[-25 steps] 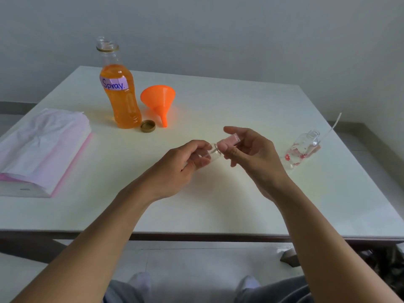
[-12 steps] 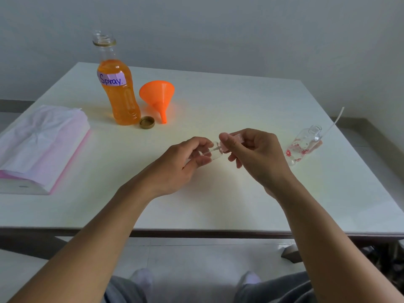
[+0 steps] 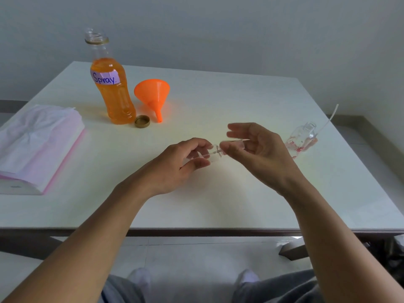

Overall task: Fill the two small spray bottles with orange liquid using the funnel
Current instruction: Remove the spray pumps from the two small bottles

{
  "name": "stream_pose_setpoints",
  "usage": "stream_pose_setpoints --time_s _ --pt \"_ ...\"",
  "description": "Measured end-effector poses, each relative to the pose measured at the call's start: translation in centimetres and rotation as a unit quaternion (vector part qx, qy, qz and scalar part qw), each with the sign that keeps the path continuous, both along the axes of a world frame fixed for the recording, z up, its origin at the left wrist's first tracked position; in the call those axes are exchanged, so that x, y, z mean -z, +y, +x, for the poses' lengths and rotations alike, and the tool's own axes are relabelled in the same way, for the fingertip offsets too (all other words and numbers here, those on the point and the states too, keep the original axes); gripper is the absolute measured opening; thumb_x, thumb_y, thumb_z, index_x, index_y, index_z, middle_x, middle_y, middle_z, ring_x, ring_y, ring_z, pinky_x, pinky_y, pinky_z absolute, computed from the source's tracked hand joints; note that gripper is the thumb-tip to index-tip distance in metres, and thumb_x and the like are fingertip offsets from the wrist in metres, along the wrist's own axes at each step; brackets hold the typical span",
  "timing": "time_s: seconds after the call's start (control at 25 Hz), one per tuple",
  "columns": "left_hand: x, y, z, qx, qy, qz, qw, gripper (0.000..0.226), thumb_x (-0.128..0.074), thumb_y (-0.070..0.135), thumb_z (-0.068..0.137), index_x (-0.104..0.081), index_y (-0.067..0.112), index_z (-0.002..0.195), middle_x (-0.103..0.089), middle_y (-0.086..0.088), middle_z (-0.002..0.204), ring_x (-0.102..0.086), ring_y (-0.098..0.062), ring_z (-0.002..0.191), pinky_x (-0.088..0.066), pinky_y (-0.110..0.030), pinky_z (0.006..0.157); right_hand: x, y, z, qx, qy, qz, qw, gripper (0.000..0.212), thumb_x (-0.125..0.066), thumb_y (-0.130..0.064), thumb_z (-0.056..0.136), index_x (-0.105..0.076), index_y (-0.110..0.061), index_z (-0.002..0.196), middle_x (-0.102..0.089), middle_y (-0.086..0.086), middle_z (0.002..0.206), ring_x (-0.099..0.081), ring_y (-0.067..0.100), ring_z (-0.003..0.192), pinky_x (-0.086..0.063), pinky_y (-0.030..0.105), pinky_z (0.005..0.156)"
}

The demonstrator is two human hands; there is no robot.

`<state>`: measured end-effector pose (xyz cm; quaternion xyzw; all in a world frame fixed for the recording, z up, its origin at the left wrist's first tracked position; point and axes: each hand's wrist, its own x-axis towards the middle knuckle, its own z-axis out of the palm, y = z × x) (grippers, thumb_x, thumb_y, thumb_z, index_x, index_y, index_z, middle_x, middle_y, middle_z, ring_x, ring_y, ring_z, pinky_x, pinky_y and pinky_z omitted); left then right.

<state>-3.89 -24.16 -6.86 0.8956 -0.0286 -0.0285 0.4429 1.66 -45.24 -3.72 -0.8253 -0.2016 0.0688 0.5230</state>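
Note:
My left hand [image 3: 179, 162] grips a small clear spray bottle [image 3: 213, 157] above the table's middle; most of the bottle is hidden by its fingers. My right hand [image 3: 258, 149] pinches the bottle's pink spray head [image 3: 235, 143] between thumb and fingers, with a thin tube showing between head and bottle. A second small spray bottle [image 3: 300, 138] with red flowers lies open on its side at the right, its spray head and tube [image 3: 330, 118] beside it. The tall bottle of orange liquid [image 3: 111, 92] labelled "Spray" stands uncapped at the back left. The orange funnel [image 3: 153, 95] lies next to it.
A gold bottle cap [image 3: 142, 121] lies between the tall bottle and the funnel. A pink and white tissue pack [image 3: 37, 145] sits at the left edge of the white table [image 3: 218, 204]. My knees show below the table's front edge.
My right hand has drawn the pink spray head a little away from the small bottle, and its upper fingers have spread. The camera view has shifted slightly.

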Motion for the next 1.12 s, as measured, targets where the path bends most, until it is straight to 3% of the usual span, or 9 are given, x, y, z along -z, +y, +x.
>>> stream_pose_setpoints --time_s 0.08,0.16,0.28,0.44,0.52,0.72,0.88,0.96,1.12 --pt "0.1 -0.2 0.0 0.006 0.000 -0.003 1.000 0.032 -0.058 0.034 0.095 -0.050 0.042 0.125 -0.058 0.021 0.124 -0.053 -0.002 0.120 -0.047 -0.027 0.094 0.2 0.3 -0.1 0.038 -0.023 -0.052 0.998 0.039 -0.072 -0.054 0.085 -0.074 -0.021 0.106 -0.078 -0.005 0.088 -0.076 0.006 0.074 -0.064 0.029 0.073" --pt "0.2 -0.2 0.0 0.010 0.003 0.000 1.000 0.031 -0.057 0.037 0.095 -0.051 0.041 0.126 -0.059 0.020 0.123 -0.054 -0.002 0.117 -0.048 -0.026 0.093 0.4 0.5 0.0 0.029 -0.021 -0.062 0.997 0.029 -0.073 -0.047 0.087 -0.077 -0.019 0.094 -0.077 -0.002 0.075 -0.073 0.009 0.063 -0.062 0.030 0.062" --pt "0.3 0.0 0.1 0.015 0.012 -0.009 1.000 0.033 -0.057 0.036 0.096 -0.053 0.038 0.128 -0.060 0.019 0.123 -0.055 -0.004 0.116 -0.047 -0.027 0.095 0.4 -0.3 0.4 -0.014 -0.044 -0.058 0.997 0.013 -0.081 -0.022 0.086 -0.078 -0.022 0.099 -0.078 -0.003 0.082 -0.074 0.014 0.076 -0.062 0.030 0.072" --pt "0.3 -0.1 0.2 0.028 0.029 -0.024 0.999 0.033 -0.055 0.035 0.097 -0.052 0.042 0.129 -0.057 0.022 0.126 -0.052 0.001 0.115 -0.044 -0.020 0.088 0.6 -1.2 0.7 -0.058 -0.195 -0.098 0.974 0.030 -0.078 0.002 0.084 -0.078 -0.018 0.106 -0.074 -0.009 0.099 -0.068 0.003 0.093 -0.053 0.011 0.082" --pt "0.3 -0.2 0.3 0.035 0.032 -0.038 0.998 0.031 -0.054 0.040 0.096 -0.054 0.043 0.126 -0.058 0.023 0.124 -0.053 0.004 0.113 -0.045 -0.020 0.089 0.8 -1.3 0.8 -0.061 -0.275 -0.129 0.951 0.033 -0.078 0.005 0.082 -0.079 -0.015 0.107 -0.073 -0.005 0.102 -0.064 0.006 0.093 -0.052 0.015 0.080" --pt "0.0 0.0 0.3 0.051 0.082 -0.134 0.986 0.031 -0.048 0.041 0.096 -0.064 0.029 0.120 -0.070 0.010 0.107 -0.065 -0.014 0.099 -0.054 -0.029 0.091 0.5 -2.0 1.4 0.009 -0.397 -0.147 0.906 0.017 -0.081 0.004 0.081 -0.080 -0.009 0.091 -0.076 0.001 0.098 -0.065 0.018 0.093 -0.055 0.028 0.080" --pt "-0.1 0.5 0.6 0.010 0.042 -0.185 0.982 0.028 -0.055 0.028 0.097 -0.057 0.024 0.125 -0.070 0.002 0.106 -0.068 -0.016 0.094 -0.053 -0.029 0.086 1.2 -2.9 2.1 0.080 -0.372 -0.167 0.910 0.032 -0.076 0.009 0.083 -0.076 -0.005 0.112 -0.072 0.006 0.099 -0.065 0.011 0.083 -0.045 0.002 0.079" --pt "0.1 0.4 1.0 -0.021 0.013 -0.204 0.979 0.033 -0.061 0.027 0.095 -0.054 0.024 0.127 -0.067 -0.003 0.106 -0.070 -0.017 0.094 -0.053 -0.031 0.088 1.5 -2.9 2.2 0.116 -0.294 -0.135 0.939 0.029 -0.073 0.004 0.088 -0.075 -0.008 0.115 -0.070 0.006 0.103 -0.066 0.008 0.081 -0.042 -0.004 0.076" --pt "0.5 -1.0 1.7 -0.044 -0.038 -0.209 0.976 0.034 -0.072 0.022 0.088 -0.060 0.020 0.119 -0.069 -0.001 0.108 -0.070 -0.015 0.098 -0.054 -0.036 0.095 2.2 -1.8 2.9 0.169 -0.054 -0.017 0.984 0.017 -0.075 -0.025 0.090 -0.076 -0.025 0.107 -0.075 -0.012 0.100 -0.073 0.005 0.088 -0.055 0.015 0.079"
